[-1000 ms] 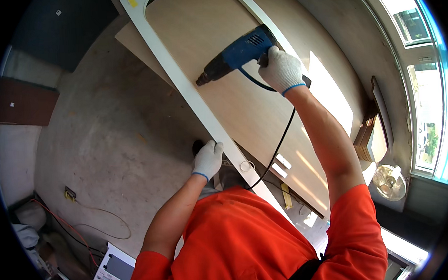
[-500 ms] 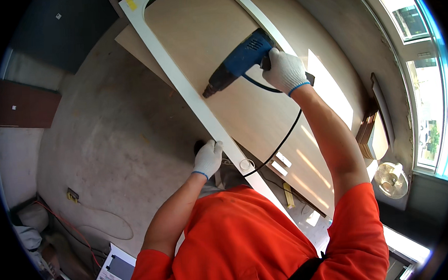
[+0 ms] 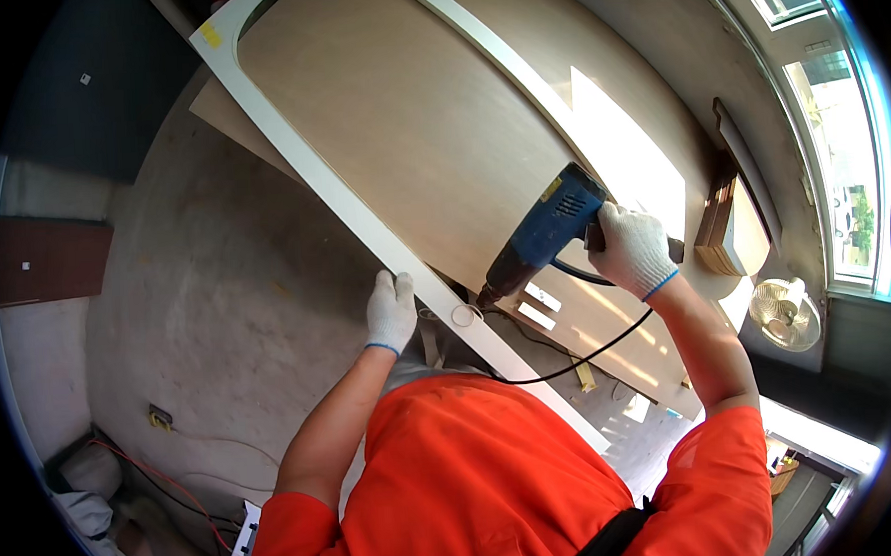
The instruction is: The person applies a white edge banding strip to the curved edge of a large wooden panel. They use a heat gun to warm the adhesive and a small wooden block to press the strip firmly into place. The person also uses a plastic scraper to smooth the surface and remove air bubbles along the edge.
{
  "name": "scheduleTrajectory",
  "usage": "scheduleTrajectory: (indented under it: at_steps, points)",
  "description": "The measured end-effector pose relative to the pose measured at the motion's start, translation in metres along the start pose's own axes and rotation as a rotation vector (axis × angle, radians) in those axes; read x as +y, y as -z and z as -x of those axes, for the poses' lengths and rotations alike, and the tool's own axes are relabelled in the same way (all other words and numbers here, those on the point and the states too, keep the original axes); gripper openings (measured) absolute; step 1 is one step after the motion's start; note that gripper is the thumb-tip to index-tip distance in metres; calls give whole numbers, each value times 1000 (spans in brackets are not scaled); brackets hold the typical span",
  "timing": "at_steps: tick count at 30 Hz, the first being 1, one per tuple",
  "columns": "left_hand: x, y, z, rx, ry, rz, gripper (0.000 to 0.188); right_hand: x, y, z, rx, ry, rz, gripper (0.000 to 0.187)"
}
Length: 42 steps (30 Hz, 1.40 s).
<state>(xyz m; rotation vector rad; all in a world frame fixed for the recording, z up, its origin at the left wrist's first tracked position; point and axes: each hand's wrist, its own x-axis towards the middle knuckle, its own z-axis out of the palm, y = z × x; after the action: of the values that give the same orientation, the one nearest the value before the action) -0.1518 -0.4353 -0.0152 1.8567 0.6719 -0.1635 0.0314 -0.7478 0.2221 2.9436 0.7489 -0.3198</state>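
Observation:
In the gloved grip of my right hand [image 3: 633, 250] is a blue heat gun [image 3: 543, 229], its dark nozzle angled down and left. The nozzle tip is close to the inner edge of a long white frame [image 3: 327, 184] with a rounded opening. My left hand [image 3: 391, 312], also in a white glove, pinches the frame's near-left edge; part of its fingers is hidden. A small pale ring [image 3: 467, 315] lies on the frame near the nozzle. From the heat gun's handle a black cord [image 3: 603, 349] loops down toward my body.
Beneath the frame lies a large light-brown board [image 3: 398, 101]. Two small white pieces [image 3: 539, 316] sit on it, right of the nozzle. A fan [image 3: 785, 313] and stacked brown panels [image 3: 734, 228] stand at the right near the window. A cable [image 3: 224, 439] trails over the floor at left.
My right hand has brought the heat gun down and nearer to me, from over the board to beside the pale ring. My left hand stays at the frame's edge. The view has shifted slightly.

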Motion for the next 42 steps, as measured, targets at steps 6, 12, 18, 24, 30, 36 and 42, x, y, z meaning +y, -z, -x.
scheduleTrajectory:
  at_steps: [6,12,18,24,30,36,42]
  points:
    - [23,-27,-25,401,-17,182,46,-27,12,11,83,-78,-113,13]
    - [39,-18,-48,423,43,64,58,-40,15,-19,134,-105,-145,12]
    - [23,-25,-58,461,87,60,67,-60,12,-75,113,-127,-102,14]
    - [28,-8,-60,342,92,85,58,-80,-1,-131,172,-88,-93,19]
    - [18,10,-64,256,2,109,52,-122,4,-202,170,-92,-130,25]
    - [16,15,-64,244,-12,99,49,-149,13,-254,242,-98,-207,27]
    - [18,22,-63,209,-38,132,49,-142,23,-244,229,-50,-148,24]
